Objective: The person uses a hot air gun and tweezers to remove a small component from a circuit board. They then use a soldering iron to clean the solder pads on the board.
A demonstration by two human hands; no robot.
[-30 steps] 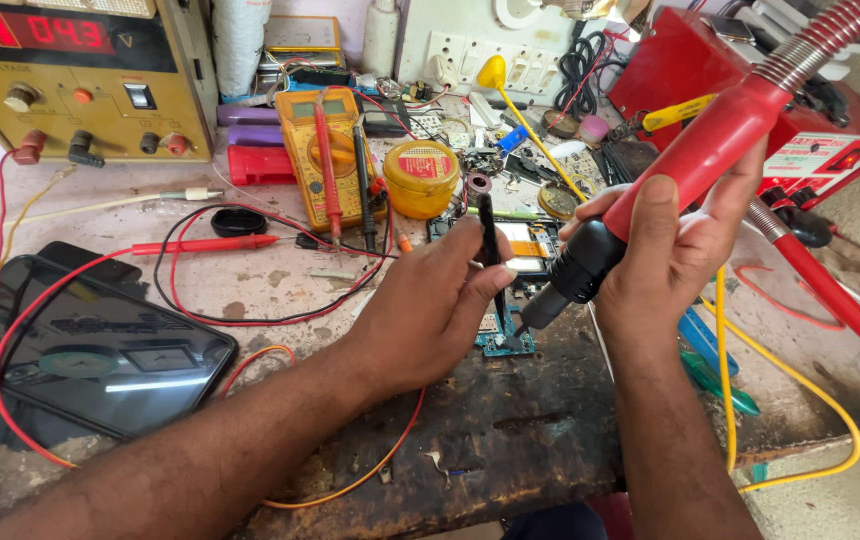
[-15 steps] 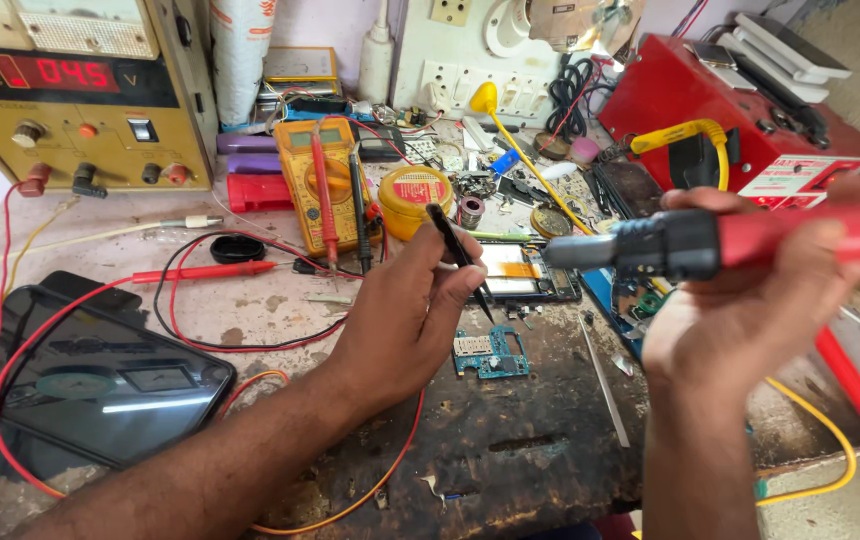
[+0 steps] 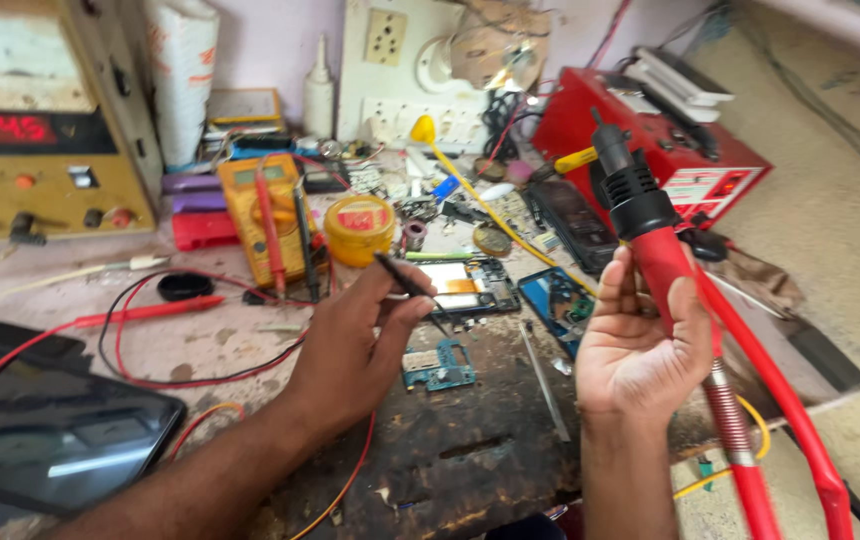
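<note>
We are gripping tweezers (image 3: 412, 290) in our left hand (image 3: 350, 355) above the board (image 3: 437, 364) and raising the hot-air gun (image 3: 650, 235) in our right hand (image 3: 640, 350), risking scorched cables nearby.

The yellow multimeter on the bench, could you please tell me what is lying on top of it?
On the yellow multimeter lie a red probe and a black probe, lengthwise. They cover part of its face; its dial is mostly hidden.

The left hand (image 3: 350, 350) is held low, back upward, with fingers pinched together. The right hand (image 3: 640, 350) is raised upright on a vertical forearm, palm turned leftward, fingers curled closed. The hands are kept apart.
</note>
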